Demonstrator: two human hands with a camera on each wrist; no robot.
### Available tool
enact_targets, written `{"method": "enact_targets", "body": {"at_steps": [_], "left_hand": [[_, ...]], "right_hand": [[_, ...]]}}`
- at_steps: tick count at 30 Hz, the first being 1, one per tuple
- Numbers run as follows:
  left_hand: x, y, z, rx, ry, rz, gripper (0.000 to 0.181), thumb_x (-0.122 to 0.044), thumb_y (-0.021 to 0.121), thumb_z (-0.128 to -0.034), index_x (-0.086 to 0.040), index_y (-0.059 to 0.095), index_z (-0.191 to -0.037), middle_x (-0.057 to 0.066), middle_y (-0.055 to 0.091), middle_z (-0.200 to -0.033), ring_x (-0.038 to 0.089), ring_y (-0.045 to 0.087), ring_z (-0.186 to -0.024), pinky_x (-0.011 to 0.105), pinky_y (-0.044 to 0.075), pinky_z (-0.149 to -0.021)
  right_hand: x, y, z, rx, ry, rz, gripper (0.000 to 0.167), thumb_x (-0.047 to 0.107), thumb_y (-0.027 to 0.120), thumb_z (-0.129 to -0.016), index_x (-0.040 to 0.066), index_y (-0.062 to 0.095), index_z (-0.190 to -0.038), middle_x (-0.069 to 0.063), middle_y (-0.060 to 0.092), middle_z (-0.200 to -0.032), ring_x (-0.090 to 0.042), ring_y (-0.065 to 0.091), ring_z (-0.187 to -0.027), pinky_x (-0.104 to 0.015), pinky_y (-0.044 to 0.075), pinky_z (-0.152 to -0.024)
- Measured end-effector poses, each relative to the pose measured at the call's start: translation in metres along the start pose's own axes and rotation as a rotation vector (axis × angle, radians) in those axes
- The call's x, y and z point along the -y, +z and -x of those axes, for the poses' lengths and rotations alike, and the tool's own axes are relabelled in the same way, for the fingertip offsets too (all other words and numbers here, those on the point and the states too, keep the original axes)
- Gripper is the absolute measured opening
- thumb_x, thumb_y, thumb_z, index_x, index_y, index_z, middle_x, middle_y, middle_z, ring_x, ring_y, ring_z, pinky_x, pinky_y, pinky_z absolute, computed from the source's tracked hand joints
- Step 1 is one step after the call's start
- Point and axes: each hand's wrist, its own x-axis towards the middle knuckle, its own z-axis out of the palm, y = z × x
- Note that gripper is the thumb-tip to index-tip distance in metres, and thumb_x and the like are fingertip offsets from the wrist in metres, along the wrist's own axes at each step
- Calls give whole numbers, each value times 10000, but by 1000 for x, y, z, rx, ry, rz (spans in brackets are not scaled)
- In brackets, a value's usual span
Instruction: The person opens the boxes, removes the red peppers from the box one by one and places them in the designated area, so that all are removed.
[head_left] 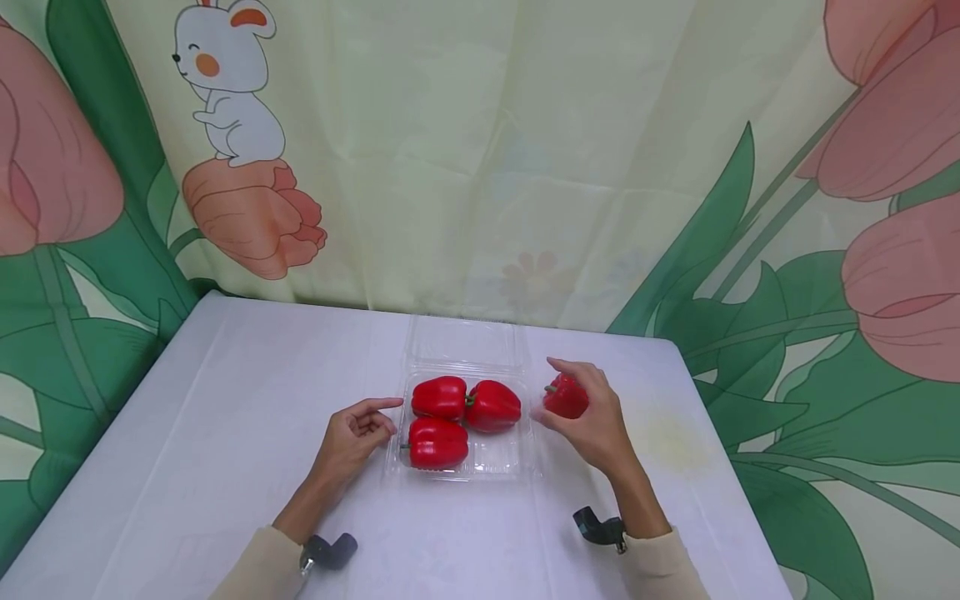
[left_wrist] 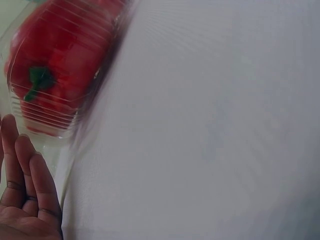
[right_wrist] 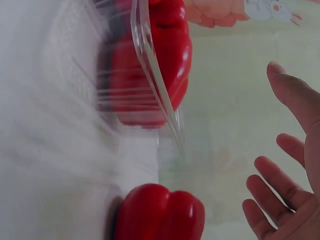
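Three red bell peppers, at back left [head_left: 439, 397], back right [head_left: 492, 407] and front left [head_left: 437, 443], lie in a clear plastic container [head_left: 498, 458]. A fourth pepper [head_left: 565, 397] [right_wrist: 160, 215] rests on the table to its right. My right hand [head_left: 596, 421] [right_wrist: 285, 195] is over that pepper, thumb and fingers spread; the right wrist view shows a gap between them and it. My left hand [head_left: 356, 437] [left_wrist: 32, 195] is beside the container's left side, index finger extended towards the wall, other fingers loosely bent. Whether the fingertip touches is unclear.
The container's clear lid [head_left: 465, 342] is folded back towards the table's far edge. The white-covered table [head_left: 225, 400] stands against a curtain [head_left: 450, 167] printed with tulips and a white rabbit. Dark wrist mounts sit on both wrists.
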Motion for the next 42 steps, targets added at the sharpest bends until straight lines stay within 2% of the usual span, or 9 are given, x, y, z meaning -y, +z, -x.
{"method": "enact_targets", "body": {"at_steps": [7,15,22,27,32,42], "left_hand": [[0,0,0,10,12,4,343,-46,740,-981,-114,730,-1317,206,750,-1017,192,708,-854,141,595,-834],[0,-2,-1,25,35,6,369,-84,777,-968,-102,720,-1333,198,753,-1022,175,719,-849,150,603,-850],[0,-5,-3,77,34,27,415,-126,808,-951,-95,709,-1353,203,742,-1025,157,707,-865,147,602,-819],[0,-6,-2,95,28,17,483,-189,842,-929,-98,695,-1381,183,751,-1043,162,717,-872,149,603,-838],[1,-7,-4,102,32,24,486,-169,854,-914,-95,703,-1370,189,746,-1029,157,714,-854,155,607,-815],[4,-8,-4,116,48,55,505,-153,862,-905,-63,692,-1372,225,754,-1128,152,755,-934,180,615,-889]], "right_hand": [[5,12,3,25,-17,-33,879,242,994,-715,345,581,-1485,-8,582,-1455,-388,602,-1303,-585,640,-920],[7,27,3,56,-20,-43,855,330,993,-722,399,587,-1471,53,588,-1467,-277,588,-1330,-574,622,-978],[7,41,0,93,-15,-45,866,365,999,-708,406,585,-1467,74,596,-1450,-307,603,-1318,-555,613,-1010],[6,49,-3,121,-7,-13,855,368,998,-711,405,592,-1463,71,609,-1448,-242,600,-1318,-522,620,-1005],[5,56,-6,147,4,34,866,334,1008,-699,407,598,-1458,74,604,-1468,-203,588,-1342,-487,634,-988],[6,67,-12,196,-9,78,870,283,1018,-689,370,612,-1453,68,603,-1463,-198,560,-1384,-461,632,-997]]}}
